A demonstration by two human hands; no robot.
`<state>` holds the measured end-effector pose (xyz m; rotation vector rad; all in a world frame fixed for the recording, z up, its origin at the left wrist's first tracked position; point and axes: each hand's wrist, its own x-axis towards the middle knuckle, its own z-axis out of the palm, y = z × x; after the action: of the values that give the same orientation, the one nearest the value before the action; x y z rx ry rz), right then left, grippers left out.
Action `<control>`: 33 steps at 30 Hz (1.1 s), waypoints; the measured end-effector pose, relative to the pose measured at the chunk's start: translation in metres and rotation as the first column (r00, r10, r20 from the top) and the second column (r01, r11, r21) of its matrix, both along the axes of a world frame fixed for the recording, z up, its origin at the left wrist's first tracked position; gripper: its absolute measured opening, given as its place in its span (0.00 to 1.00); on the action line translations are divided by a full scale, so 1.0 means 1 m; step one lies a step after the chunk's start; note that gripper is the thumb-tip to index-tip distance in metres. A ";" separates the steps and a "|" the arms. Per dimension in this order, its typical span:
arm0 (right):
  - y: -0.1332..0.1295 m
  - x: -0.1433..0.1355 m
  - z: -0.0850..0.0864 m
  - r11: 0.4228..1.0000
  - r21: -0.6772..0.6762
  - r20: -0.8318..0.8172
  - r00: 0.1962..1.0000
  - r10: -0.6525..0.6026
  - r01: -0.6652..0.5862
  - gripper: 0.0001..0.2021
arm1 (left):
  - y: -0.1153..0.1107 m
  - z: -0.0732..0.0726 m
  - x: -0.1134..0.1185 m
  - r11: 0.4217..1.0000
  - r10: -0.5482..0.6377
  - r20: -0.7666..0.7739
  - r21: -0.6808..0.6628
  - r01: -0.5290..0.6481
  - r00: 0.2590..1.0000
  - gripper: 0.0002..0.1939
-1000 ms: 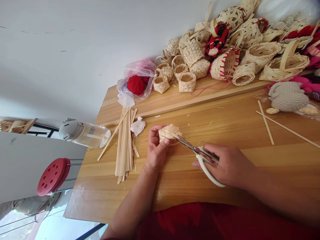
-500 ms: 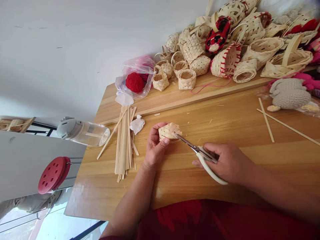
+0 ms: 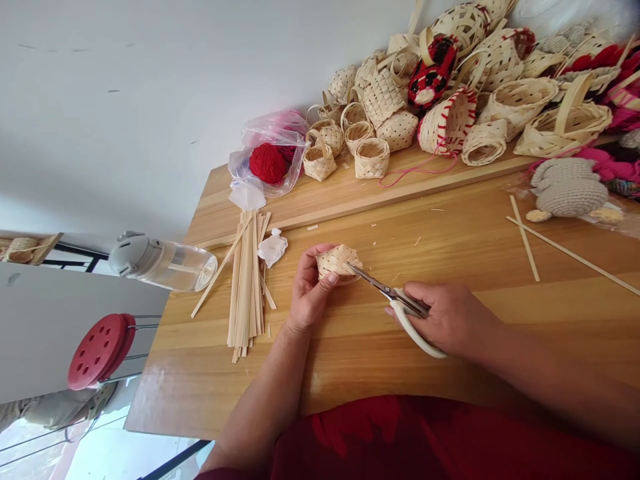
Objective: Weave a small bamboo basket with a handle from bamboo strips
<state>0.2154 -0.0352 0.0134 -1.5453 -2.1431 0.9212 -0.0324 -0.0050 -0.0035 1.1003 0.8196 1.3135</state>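
My left hand [image 3: 311, 288] is closed around a small woven basket [image 3: 339, 262] of pale wooden strips, held just over the table with its thumb on the near side. My right hand [image 3: 445, 317] grips a pair of scissors [image 3: 400, 303] with white handles. The scissor tips touch or nearly touch the right part of the basket's woven side. Whether the blades are fully closed is hard to make out. Left of my left hand lie a bundle of flat wooden strips [image 3: 245, 287] and a crumpled white scrap [image 3: 273, 248].
Finished woven baskets [image 3: 373, 159] crowd the back of the table [image 3: 350, 373]. A bag with red yarn [image 3: 267, 163] sits at back left, beyond a clear bottle [image 3: 165, 262]. A grey crocheted piece [image 3: 570, 185] and two loose strips [image 3: 570, 253] lie right. Red stools [image 3: 97, 351] stand beyond the left edge.
The view has shifted slightly. The scissors and my right hand have turned a little, with the handles slightly higher and further left. My left hand still holds the basket in the same place.
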 end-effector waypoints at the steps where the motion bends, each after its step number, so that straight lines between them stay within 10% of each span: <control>1: 0.000 0.000 -0.001 1.000 0.018 0.004 1.000 0.003 -0.003 0.20 | 0.000 0.000 0.000 1.000 -0.005 -0.001 -0.003 0.005 1.000 0.24; 33: -0.002 -0.004 -0.001 0.979 0.200 0.044 0.997 -0.059 0.049 0.15 | -0.007 -0.001 0.011 0.999 0.000 -0.039 -0.036 -0.002 0.999 0.28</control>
<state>0.2114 -0.0370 0.0122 -1.5330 -2.1425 0.6356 -0.0216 -0.0123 -0.0049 1.0999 0.8696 1.2767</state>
